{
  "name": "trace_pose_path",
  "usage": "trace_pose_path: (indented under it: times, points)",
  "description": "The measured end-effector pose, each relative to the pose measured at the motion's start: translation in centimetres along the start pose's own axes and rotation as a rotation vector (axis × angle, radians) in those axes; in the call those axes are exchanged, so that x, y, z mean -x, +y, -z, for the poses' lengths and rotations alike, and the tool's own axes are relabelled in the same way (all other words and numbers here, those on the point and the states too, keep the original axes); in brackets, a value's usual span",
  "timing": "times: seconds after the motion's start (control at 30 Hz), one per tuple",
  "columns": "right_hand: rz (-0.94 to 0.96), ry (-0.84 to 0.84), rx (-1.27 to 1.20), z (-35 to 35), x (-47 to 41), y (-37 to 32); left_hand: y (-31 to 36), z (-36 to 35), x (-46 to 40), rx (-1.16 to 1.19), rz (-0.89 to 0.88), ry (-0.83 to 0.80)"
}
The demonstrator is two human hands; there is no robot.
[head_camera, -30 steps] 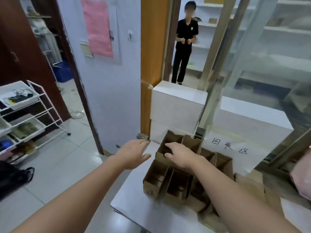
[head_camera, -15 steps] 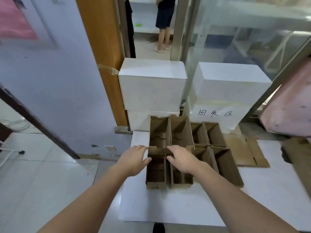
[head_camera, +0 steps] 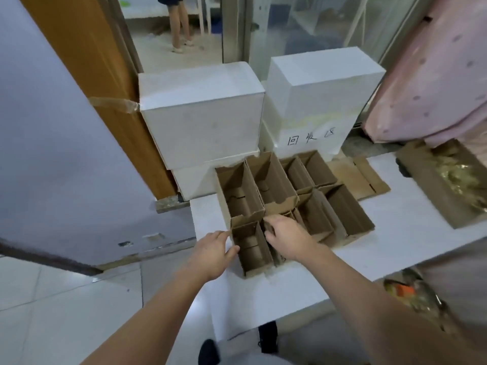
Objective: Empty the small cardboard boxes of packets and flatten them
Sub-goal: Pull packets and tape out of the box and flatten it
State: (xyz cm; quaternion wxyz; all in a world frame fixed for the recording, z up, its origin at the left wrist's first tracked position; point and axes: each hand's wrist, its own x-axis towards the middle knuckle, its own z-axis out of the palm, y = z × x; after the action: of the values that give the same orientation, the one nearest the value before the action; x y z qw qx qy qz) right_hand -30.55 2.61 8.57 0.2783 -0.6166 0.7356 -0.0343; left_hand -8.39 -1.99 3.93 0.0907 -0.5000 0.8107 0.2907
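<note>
Both hands' grip meets the nearest cardboard box point(head_camera: 253, 246); behind, "回收区" label point(head_camera: 311, 138).

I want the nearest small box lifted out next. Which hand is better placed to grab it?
Probably the left hand: it rests against the nearest box's free outer wall. The right hand reaches into the neighbouring box.

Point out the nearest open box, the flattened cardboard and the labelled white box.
Nearest open box point(head_camera: 254, 252), head view, inside floor.
Flattened cardboard point(head_camera: 358, 177), head view, top face.
Labelled white box point(head_camera: 320, 101), head view, front face.
</note>
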Motion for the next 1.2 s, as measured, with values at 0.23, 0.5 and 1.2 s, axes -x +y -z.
trace_pose_path:
  times: [0.23,0.5,1.2]
  points:
    - [-0.177,-0.103,-0.087,-4.6,3.2,-0.6,-1.5,-1.4,0.8,-0.02,-0.096,-0.1]
    - [-0.358,-0.116,-0.314,-8.0,4.0,-0.3,-0.2,-4.5,1.5,0.245,-0.03,-0.188]
    - [-0.234,0.228,-0.715,-10.2,9.7,-2.1,1.6,-3.0,8.0,0.445,-0.115,0.075]
